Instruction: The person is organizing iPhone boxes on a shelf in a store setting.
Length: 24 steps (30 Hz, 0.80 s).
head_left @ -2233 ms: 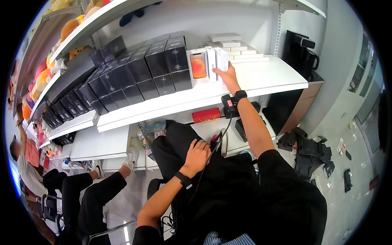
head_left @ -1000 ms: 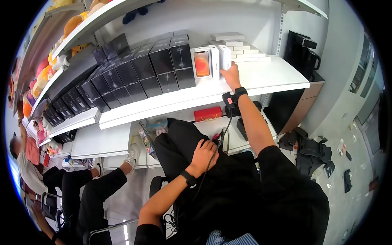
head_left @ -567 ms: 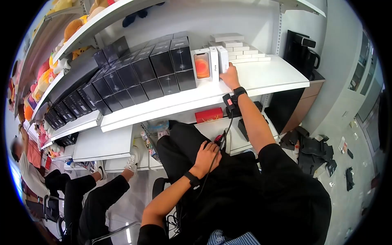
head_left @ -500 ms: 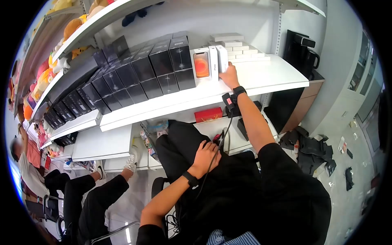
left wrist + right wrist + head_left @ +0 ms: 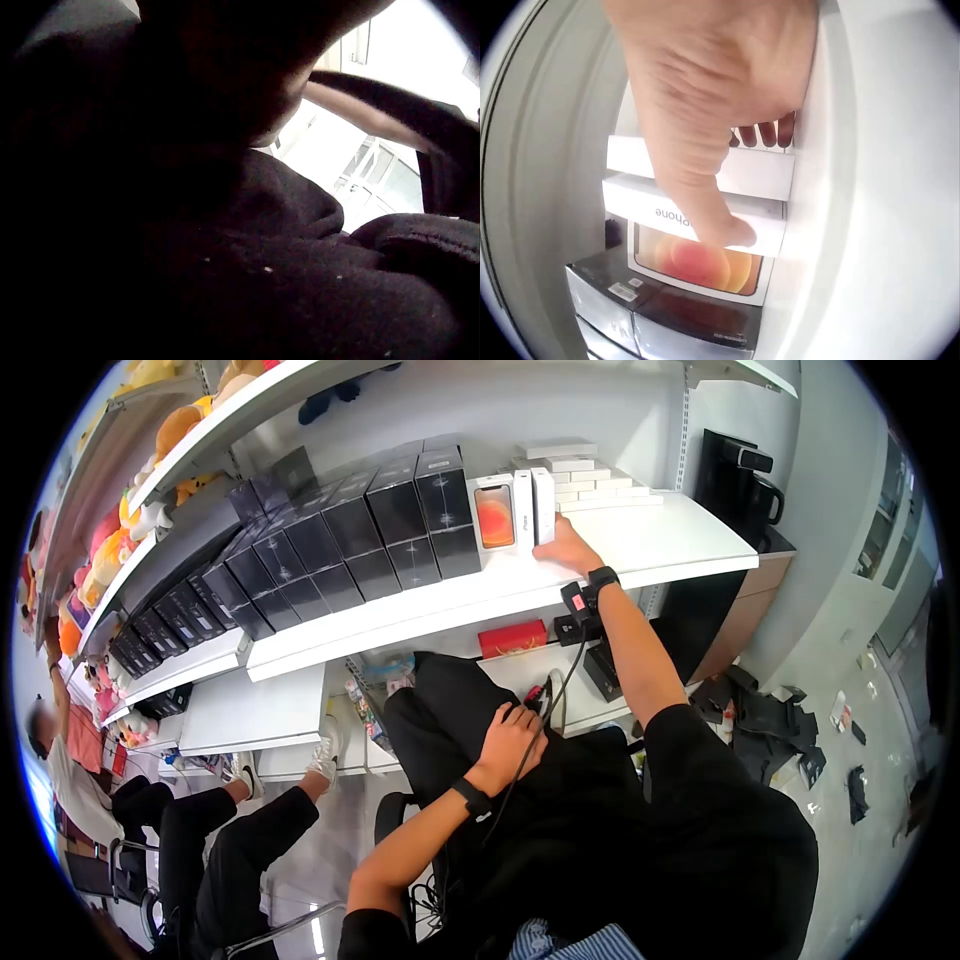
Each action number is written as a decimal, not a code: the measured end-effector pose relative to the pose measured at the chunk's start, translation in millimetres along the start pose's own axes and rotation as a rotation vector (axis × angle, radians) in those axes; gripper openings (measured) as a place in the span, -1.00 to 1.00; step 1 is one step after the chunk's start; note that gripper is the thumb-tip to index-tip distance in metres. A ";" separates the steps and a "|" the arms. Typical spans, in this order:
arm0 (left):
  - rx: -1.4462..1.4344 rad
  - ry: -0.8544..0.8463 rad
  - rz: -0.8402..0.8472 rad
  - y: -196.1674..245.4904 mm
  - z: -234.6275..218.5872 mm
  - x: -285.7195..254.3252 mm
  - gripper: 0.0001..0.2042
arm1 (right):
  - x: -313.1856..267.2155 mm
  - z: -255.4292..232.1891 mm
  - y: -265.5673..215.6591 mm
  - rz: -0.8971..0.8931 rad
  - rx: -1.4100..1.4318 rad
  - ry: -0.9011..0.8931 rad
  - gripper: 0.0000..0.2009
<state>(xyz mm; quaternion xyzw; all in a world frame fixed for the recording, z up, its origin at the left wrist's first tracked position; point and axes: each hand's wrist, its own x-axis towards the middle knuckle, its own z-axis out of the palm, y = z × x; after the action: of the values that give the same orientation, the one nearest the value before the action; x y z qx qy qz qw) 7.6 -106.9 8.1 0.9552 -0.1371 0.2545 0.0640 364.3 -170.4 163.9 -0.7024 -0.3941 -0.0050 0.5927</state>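
On the white shelf [image 5: 650, 550], my right hand [image 5: 570, 546] holds the outermost white phone box [image 5: 543, 505] of an upright row. In the right wrist view, the thumb [image 5: 731, 231] crosses its front edge and lies on the iPhone-lettered spine of the middle box [image 5: 630, 201]; the fingers are behind the outer box, partly hidden. Left of these, a third phone box [image 5: 494, 520] shows an orange phone picture. My left hand [image 5: 508, 745] rests on my thigh, holding nothing; dark cloth [image 5: 300, 285] fills most of the left wrist view.
Stacked black boxes [image 5: 385, 525] stand left of the phone boxes. Flat white boxes [image 5: 590, 478] are piled behind. A red box [image 5: 512, 638] lies on the lower shelf. A cable [image 5: 565, 695] runs down from my right wrist. Another seated person's legs [image 5: 240, 840] are at left.
The outermost box has turned so its narrow side faces forward, close alongside the middle box. My right wrist has swung to the right. My left hand stays on my thigh.
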 end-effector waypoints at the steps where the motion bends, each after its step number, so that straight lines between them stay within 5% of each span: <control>1: -0.009 0.004 0.006 0.8 2.1 -2.2 -0.74 | -6.0 -1.1 -12.9 0.049 0.026 -0.077 -0.04; 2: -0.015 0.009 0.013 0.3 4.6 -4.2 -0.75 | -9.5 4.5 -11.3 0.007 0.076 0.049 0.07; 6: -0.020 -0.002 0.005 -1.8 3.1 -0.4 -0.75 | 12.1 7.8 15.9 -0.052 -0.134 0.097 0.21; 9: -0.007 -0.040 0.009 4.3 0.0 -2.3 -0.74 | 4.7 16.1 7.7 0.006 -0.401 0.171 0.21; 15: -0.017 -0.028 0.032 3.4 0.9 0.0 -0.73 | -1.6 16.8 3.1 -0.034 -0.458 0.210 0.04; 21: -0.029 0.006 0.026 2.2 4.9 -0.7 -0.76 | -17.7 7.3 -12.8 -0.094 -0.143 0.222 -0.30; 24: -0.019 -0.013 0.021 4.7 2.9 -1.4 -0.75 | -20.9 4.9 -20.1 -0.020 0.068 0.125 -0.30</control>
<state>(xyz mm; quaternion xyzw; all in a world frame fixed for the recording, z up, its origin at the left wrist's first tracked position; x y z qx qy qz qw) 6.5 -111.6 5.1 0.9547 -0.1499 0.2475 0.0696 336.4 -178.0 169.2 -0.6762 -0.3634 -0.0414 0.6395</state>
